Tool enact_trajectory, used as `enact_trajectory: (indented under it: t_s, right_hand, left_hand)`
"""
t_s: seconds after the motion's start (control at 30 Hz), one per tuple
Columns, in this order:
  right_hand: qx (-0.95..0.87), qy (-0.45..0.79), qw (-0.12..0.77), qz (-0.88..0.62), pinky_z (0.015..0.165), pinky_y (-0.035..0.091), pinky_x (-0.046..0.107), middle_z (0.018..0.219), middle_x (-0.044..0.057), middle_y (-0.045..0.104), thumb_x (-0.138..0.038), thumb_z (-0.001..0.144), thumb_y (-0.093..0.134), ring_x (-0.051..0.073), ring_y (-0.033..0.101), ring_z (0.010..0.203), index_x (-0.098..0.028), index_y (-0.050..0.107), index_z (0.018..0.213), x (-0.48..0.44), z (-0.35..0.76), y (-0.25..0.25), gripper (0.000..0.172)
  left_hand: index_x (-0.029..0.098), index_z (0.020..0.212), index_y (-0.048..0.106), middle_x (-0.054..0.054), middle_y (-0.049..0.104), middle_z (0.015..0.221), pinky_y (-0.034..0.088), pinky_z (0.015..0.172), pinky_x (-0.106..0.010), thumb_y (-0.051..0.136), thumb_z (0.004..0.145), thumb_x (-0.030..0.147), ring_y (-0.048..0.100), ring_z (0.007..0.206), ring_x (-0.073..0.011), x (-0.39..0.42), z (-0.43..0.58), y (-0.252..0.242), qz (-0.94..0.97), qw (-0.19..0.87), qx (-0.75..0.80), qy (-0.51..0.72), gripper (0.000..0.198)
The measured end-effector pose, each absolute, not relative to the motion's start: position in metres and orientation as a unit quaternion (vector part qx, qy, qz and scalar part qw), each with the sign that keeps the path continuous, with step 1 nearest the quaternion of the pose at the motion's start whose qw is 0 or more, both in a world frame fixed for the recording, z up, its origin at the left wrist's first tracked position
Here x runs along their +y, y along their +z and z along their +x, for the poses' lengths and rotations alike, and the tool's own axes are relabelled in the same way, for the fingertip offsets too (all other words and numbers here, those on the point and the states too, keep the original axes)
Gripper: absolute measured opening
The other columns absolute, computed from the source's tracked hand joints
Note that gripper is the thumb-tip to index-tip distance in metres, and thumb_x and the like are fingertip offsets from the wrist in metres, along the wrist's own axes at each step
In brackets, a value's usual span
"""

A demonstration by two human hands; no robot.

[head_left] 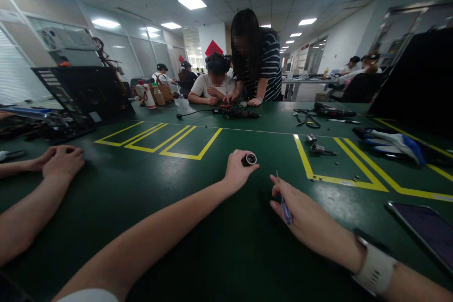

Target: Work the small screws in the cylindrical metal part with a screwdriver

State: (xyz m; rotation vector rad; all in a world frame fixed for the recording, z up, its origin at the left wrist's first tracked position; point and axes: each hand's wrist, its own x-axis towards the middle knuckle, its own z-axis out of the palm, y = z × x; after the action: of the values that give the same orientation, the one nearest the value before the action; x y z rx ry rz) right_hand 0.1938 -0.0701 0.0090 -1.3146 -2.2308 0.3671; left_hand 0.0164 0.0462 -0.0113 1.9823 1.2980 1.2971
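Observation:
Near the middle of the green table, my left hand (236, 170) grips a short, dark cylindrical metal part (250, 159), its round open end facing up and to the right. My right hand (288, 200), wearing a pale watch band, holds a small screwdriver (286, 210) with a purplish handle, its thin shaft pointing away from me. The screwdriver's tip is apart from the cylinder. To the right, inside a yellow tape outline, lie a metal part with a shaft (322, 150) and a short metal cylinder (311, 138). Several tiny dark pieces (320, 179) lie by the tape.
A phone (424, 231) lies at the right edge. Gloves (392, 144), a power tool (332, 110) and a cable (306, 118) sit further back. Another person's clasped hands (63, 160) rest at left. Across the table, two people lean over dark equipment (235, 112).

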Motion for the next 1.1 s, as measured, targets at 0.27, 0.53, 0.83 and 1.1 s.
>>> enact_trajectory:
  t_s: [0.27, 0.53, 0.83, 1.1]
  right_hand:
    - [-0.806, 0.149, 0.293, -0.493, 0.09, 0.042, 0.048, 0.107, 0.012, 0.062, -0.028, 0.083, 0.049, 0.027, 0.057, 0.104, -0.02, 0.055, 0.093, -0.031, 0.184, -0.006, 0.014]
    - [-0.694, 0.262, 0.449, -0.498, 0.068, 0.048, 0.034, 0.08, 0.005, 0.065, -0.045, 0.086, 0.044, 0.02, 0.061, 0.076, -0.02, 0.06, 0.083, -0.033, 0.193, 0.003, 0.03]
    - [-0.633, 0.331, 0.517, -0.472, 0.065, 0.049, 0.033, 0.075, 0.002, 0.063, -0.04, 0.084, 0.052, 0.018, 0.061, 0.072, -0.02, 0.059, 0.088, -0.055, 0.183, 0.004, 0.022]
    - [-0.655, 0.253, 0.506, -0.501, 0.063, 0.049, 0.033, 0.08, 0.005, 0.067, -0.035, 0.08, 0.057, 0.02, 0.062, 0.073, -0.019, 0.061, 0.082, -0.055, 0.177, 0.005, 0.016]
  left_hand:
    - [0.018, 0.084, 0.048, 0.002, 0.054, 0.079, 0.042, 0.069, -0.027, 0.071, 0.066, 0.028, 0.052, 0.074, -0.0142, 0.056, 0.021, -0.02, 0.72, 0.323, 0.396, 0.469, 0.031]
    - [0.015, 0.074, 0.054, 0.002, 0.053, 0.072, 0.04, 0.062, -0.025, 0.071, 0.065, 0.03, 0.05, 0.066, -0.0119, 0.055, 0.019, -0.016, 0.755, 0.358, 0.365, 0.411, 0.025]
    - [0.016, 0.07, 0.052, 0.002, 0.051, 0.07, 0.041, 0.064, -0.024, 0.066, 0.071, 0.027, 0.049, 0.067, -0.0111, 0.047, 0.018, -0.015, 0.814, 0.286, 0.332, 0.382, 0.018]
    - [0.017, 0.068, 0.053, 0.002, 0.054, 0.07, 0.039, 0.068, -0.026, 0.061, 0.075, 0.029, 0.051, 0.069, -0.0129, 0.043, 0.018, -0.012, 0.836, 0.181, 0.362, 0.369, 0.016]
